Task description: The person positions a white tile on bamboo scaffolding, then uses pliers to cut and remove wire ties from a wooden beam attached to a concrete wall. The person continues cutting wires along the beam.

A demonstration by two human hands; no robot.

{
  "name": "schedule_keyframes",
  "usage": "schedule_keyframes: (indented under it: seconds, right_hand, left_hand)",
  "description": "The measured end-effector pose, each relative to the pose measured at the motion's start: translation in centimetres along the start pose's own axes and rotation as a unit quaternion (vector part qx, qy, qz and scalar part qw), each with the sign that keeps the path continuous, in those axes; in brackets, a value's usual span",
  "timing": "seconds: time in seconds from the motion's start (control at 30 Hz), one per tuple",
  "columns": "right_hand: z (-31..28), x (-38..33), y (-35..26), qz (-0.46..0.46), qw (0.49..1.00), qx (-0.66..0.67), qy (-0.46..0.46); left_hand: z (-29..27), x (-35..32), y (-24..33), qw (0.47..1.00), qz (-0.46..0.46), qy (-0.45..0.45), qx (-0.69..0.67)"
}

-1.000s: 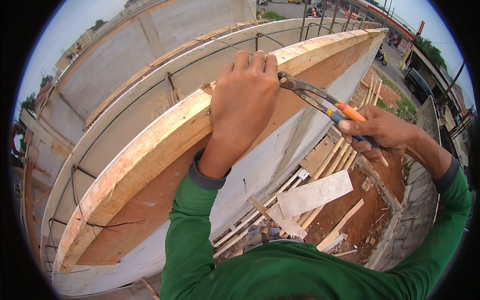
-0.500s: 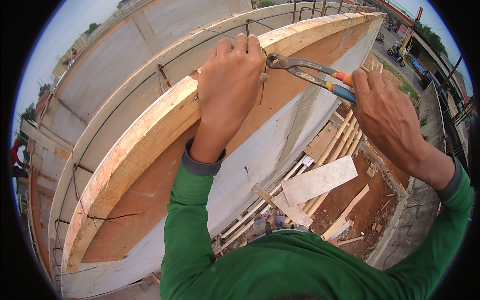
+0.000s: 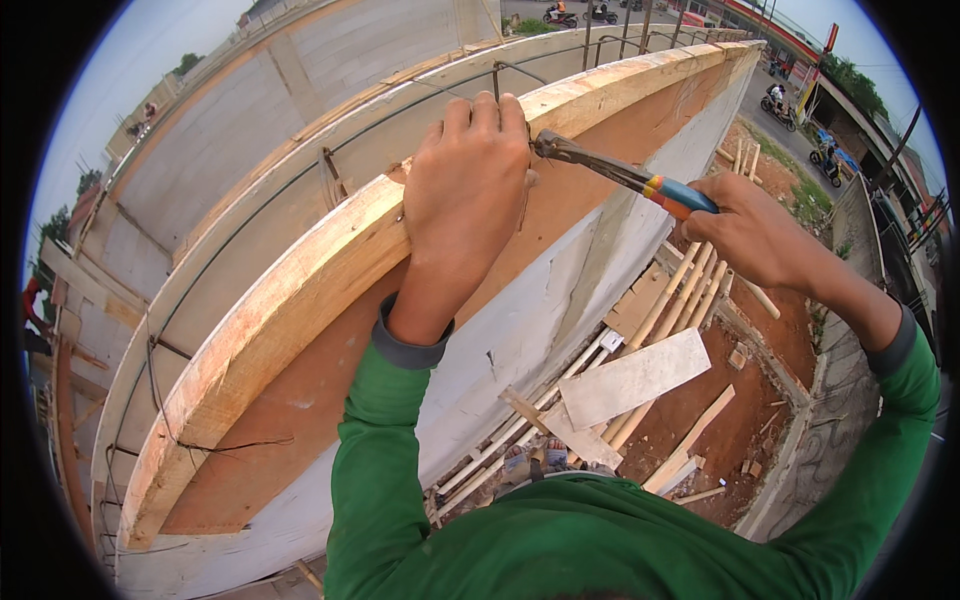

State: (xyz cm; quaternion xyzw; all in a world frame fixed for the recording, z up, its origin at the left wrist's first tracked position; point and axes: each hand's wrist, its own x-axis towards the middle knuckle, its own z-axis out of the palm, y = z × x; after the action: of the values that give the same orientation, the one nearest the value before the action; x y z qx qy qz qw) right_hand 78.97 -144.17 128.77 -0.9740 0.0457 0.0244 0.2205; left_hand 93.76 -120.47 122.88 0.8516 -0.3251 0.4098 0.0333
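My left hand (image 3: 470, 170) is closed over the top edge of a curved wooden beam (image 3: 300, 270), its fingers curled toward the far side. In my right hand (image 3: 750, 230) are pincers (image 3: 610, 165) with blue, orange and yellow handle grips. Their jaws meet the beam's face just right of my left fingers. Whatever the jaws bite on is too small to make out. Behind the left hand's edge, part of a thin dark wire shows. Farther down the beam, another tie wire (image 3: 215, 447) wraps round it, its loose ends sticking out.
Steel rebar (image 3: 225, 230) runs behind the beam, inside the formwork. Brown plywood (image 3: 300, 400) lines the near side, above a pale wall (image 3: 480, 350). Far below lie bamboo poles (image 3: 680, 290), boards (image 3: 640, 375) and reddish soil. Motorcycles pass on a road at upper right.
The pincers' handles, spread before, now look drawn together and turned. My right hand has rotated and dropped slightly. My left hand keeps its hold on the beam.
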Motion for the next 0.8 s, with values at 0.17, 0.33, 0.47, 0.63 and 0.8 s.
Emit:
schedule_keyframes:
  seconds: [0.17,0.33,0.47,0.63,0.8]
  right_hand:
    - [-0.3,-0.5,-2.0,0.138,0.952,0.212,-0.172]
    - [0.9,-0.7,-0.1,-0.103,0.979,-0.156,0.087]
    - [1.7,-0.5,0.4,-0.212,0.819,-0.443,0.298]
    - [0.8,-1.0,0.2,-0.11,0.918,-0.355,0.14]
    - [0.9,-0.8,0.3,0.056,0.981,0.15,-0.113]
  left_hand:
    - [-0.2,0.0,0.1,1.0,0.003,-0.001,0.02]
    - [0.1,0.0,-0.1,0.999,0.0,0.005,0.036]
    - [-0.1,0.1,0.3,1.0,-0.007,0.001,0.015]
    - [0.5,-0.3,0.0,0.998,0.023,0.064,-0.007]
    - [0.6,-0.3,-0.2,0.997,0.037,0.072,-0.001]
